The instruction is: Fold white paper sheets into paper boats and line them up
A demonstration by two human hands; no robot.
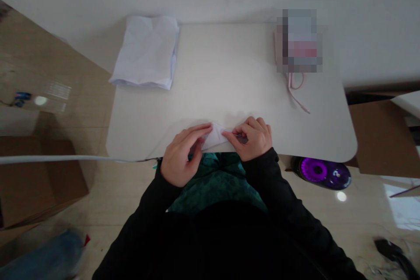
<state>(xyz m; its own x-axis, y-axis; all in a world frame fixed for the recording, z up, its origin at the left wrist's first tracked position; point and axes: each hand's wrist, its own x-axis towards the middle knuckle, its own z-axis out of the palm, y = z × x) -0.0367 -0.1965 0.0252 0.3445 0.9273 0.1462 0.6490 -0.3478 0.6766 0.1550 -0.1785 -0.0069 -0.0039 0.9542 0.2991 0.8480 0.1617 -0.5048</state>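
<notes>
A small folded piece of white paper (215,136) sits at the front edge of the white table (229,74). My left hand (181,154) pinches its left side between thumb and fingers. My right hand (252,139) grips its right side, and the fingers hide part of the fold. A loose stack of white paper sheets (146,52) lies at the table's far left, well away from both hands.
A pixelated pink and grey object (297,41) stands at the far right of the table, with a pink cable (297,94) trailing from it. Cardboard boxes (33,179) stand on the tiled floor at left, and another (382,135) at right. A purple disc (323,173) lies below the table.
</notes>
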